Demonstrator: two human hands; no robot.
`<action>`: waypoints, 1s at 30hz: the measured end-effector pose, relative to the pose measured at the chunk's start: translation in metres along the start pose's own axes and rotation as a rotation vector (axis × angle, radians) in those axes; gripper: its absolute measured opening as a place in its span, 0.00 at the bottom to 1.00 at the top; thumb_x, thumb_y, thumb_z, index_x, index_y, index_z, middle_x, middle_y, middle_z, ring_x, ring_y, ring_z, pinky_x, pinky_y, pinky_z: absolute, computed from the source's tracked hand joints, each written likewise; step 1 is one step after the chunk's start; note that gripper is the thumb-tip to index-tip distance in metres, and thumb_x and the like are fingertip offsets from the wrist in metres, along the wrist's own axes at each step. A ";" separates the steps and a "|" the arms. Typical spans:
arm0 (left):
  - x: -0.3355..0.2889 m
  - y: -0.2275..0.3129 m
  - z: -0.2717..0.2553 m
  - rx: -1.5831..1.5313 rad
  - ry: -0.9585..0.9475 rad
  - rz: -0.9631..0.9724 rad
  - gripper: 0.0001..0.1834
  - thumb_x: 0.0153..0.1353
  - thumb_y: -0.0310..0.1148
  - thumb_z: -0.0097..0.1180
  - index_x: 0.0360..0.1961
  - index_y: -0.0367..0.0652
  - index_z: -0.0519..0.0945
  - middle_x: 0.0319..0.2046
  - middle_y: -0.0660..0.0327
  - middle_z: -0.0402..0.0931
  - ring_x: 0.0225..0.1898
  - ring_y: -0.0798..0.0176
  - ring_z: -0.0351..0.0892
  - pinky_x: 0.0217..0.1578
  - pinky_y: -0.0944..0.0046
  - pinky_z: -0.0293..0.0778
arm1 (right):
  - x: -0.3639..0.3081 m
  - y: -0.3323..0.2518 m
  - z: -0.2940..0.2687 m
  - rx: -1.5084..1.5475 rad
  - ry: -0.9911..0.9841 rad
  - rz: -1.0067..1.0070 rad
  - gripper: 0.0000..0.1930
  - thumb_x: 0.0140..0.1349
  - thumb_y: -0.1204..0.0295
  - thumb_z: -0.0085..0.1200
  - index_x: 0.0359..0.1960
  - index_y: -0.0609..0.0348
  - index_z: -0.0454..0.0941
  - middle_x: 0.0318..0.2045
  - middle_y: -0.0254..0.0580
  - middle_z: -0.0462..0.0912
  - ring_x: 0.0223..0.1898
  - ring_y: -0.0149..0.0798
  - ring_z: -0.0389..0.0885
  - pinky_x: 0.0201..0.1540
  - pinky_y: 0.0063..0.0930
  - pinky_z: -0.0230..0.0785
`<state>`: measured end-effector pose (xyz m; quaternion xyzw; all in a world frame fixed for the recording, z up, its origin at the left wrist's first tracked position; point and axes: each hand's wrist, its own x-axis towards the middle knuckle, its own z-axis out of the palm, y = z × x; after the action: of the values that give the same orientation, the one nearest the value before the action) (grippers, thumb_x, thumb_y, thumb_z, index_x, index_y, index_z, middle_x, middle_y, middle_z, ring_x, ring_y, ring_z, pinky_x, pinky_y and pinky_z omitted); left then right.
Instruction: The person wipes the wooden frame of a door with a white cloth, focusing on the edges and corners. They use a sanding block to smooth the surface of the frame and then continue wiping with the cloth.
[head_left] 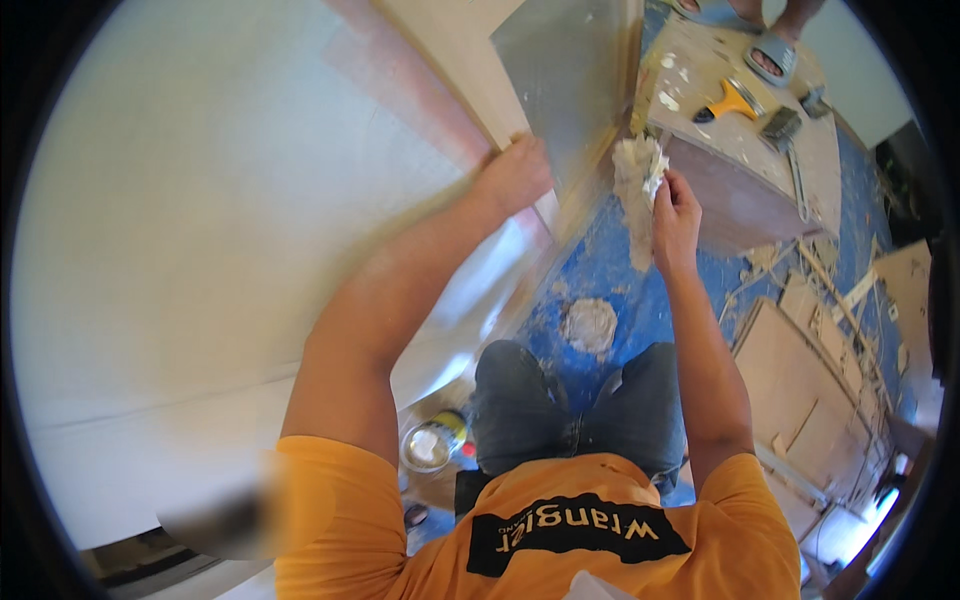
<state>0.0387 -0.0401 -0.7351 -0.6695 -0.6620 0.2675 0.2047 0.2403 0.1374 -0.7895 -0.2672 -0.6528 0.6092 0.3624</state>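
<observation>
Orange T-shirt [575, 482] cloth lies closest in the head view, above blue jeans [625, 425]. Beyond, the left hand [516, 176] has curled fingers at a pale wooden strip [480, 95] bordering the white panel [200, 240]; whether they grip it, I cannot tell. The right hand's [678, 222] fingers pinch narrowly on a whitish wad [655, 168] near the plywood box [745, 195]. Good handling likely means steady, light pressure on the strip and keeping the wad off the littered blue floor covering [640, 315].

Beyond your right hand [678, 222], brushes [736, 99] lie on a box [742, 192]; wood scraps [808, 372] lie to that hand's right.
</observation>
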 end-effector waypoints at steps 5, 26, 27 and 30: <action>-0.002 0.058 0.065 -0.082 0.081 -0.114 0.10 0.54 0.37 0.57 0.29 0.47 0.87 0.34 0.61 0.83 0.42 0.56 0.77 0.50 0.54 0.72 | 0.026 -0.022 0.087 0.219 -0.020 -0.424 0.15 0.71 0.73 0.60 0.56 0.64 0.80 0.43 0.37 0.83 0.42 0.31 0.79 0.47 0.26 0.72; -0.064 0.398 0.213 -1.620 -0.217 -0.719 0.25 0.65 0.49 0.64 0.55 0.43 0.85 0.47 0.45 0.86 0.50 0.41 0.85 0.53 0.45 0.79 | -0.001 -0.058 0.206 -0.150 0.143 -0.820 0.07 0.64 0.73 0.58 0.41 0.61 0.79 0.40 0.54 0.79 0.41 0.59 0.80 0.45 0.47 0.73; -0.057 0.396 0.211 -1.661 -0.255 -0.669 0.25 0.64 0.50 0.64 0.55 0.43 0.85 0.48 0.44 0.86 0.51 0.41 0.85 0.53 0.45 0.78 | -0.010 -0.014 0.204 -0.148 0.142 -0.825 0.06 0.64 0.73 0.58 0.41 0.61 0.79 0.40 0.54 0.79 0.41 0.59 0.80 0.45 0.46 0.73; -0.054 0.400 0.219 -1.726 -0.277 -0.637 0.25 0.64 0.50 0.64 0.55 0.44 0.86 0.50 0.44 0.85 0.53 0.41 0.84 0.55 0.45 0.78 | -0.011 0.007 0.208 -0.159 0.165 -0.839 0.06 0.64 0.74 0.58 0.40 0.62 0.78 0.40 0.53 0.80 0.42 0.58 0.80 0.44 0.46 0.73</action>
<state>0.2132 -0.1274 -1.1509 -0.3388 -0.8027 -0.3089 -0.3813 0.0807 0.0043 -0.7969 -0.0538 -0.7187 0.3334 0.6078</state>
